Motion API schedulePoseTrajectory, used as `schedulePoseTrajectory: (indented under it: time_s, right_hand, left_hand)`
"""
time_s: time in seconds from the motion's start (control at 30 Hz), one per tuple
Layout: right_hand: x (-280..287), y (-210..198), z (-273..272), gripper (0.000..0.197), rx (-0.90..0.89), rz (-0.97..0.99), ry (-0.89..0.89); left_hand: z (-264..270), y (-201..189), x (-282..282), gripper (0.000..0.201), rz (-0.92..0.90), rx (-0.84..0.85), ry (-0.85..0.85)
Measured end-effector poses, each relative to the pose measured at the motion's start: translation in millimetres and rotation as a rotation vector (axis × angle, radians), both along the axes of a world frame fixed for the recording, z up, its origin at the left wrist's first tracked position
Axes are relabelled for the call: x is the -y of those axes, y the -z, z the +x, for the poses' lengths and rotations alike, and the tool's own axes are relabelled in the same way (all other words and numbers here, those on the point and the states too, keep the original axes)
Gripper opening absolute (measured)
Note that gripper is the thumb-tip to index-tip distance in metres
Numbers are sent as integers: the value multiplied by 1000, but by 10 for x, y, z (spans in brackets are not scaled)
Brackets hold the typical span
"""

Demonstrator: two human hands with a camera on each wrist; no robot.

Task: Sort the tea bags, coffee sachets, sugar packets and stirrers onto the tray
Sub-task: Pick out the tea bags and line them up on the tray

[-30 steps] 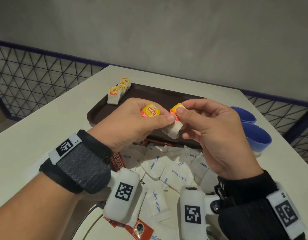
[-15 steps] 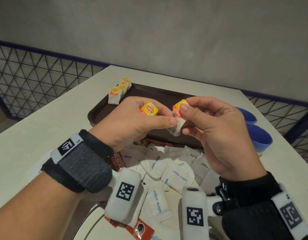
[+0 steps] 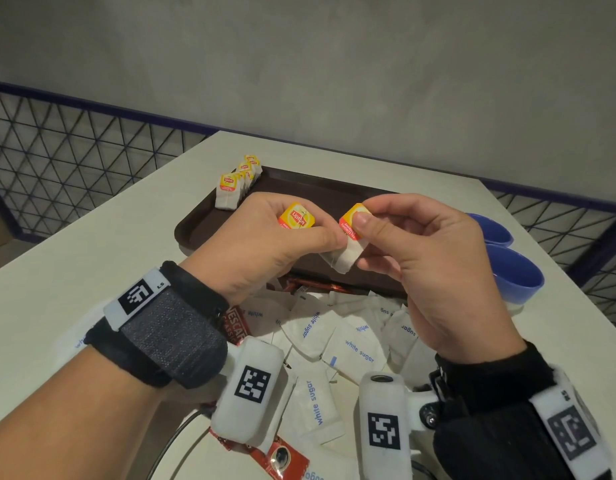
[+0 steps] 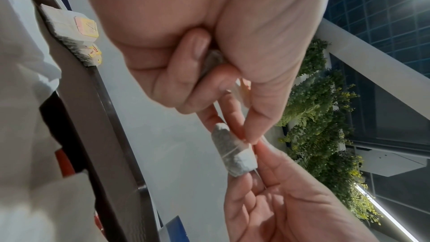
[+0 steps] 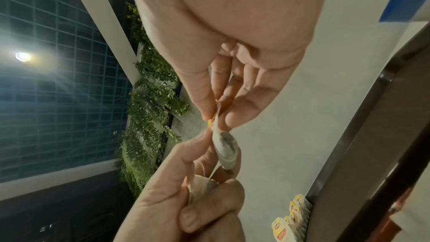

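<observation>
I hold both hands up over the brown tray point(image 3: 334, 199), close together. My left hand point(image 3: 265, 244) pinches one tea bag point(image 3: 297, 218) by its yellow tag, and my right hand point(image 3: 427, 258) pinches a second tea bag point(image 3: 348, 251) that hangs below my thumb. A row of tea bags point(image 3: 237, 181) stands at the tray's far left corner; I cannot count them.

Dark brown plastic tray point(image 3: 334, 192): centre bare, open to a hand from above. Row of yellow-tagged white tea bags point(image 3: 237, 181): fills its far-left corner. Heap of white paper sugar packets point(image 3: 355, 348): blocks near edge. Two blue plastic bowls point(image 3: 511, 271): crowd right side.
</observation>
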State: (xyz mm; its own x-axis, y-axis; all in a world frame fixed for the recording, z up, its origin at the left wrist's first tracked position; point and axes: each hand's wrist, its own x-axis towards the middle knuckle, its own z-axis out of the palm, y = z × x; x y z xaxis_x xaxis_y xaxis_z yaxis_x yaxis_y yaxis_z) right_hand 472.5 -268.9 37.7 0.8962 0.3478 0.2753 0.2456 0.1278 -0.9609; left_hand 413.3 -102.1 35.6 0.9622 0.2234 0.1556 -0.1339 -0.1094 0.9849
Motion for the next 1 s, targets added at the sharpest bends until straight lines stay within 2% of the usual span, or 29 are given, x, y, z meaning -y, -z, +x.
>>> schedulePoseTrajectory:
  time_s: [0.37,0.7,1.0]
  right_hand:
    - [-11,26,-11,8,105,-56,38]
    - [19,22,6,12,125,-62,60]
    - [21,36,12,12,224,-102,113]
  left_hand:
    - [16,23,-8,6,46,-28,8]
    - [5,23,16,3,41,-12,51]
    - [16,53,16,15,-15,-37,72]
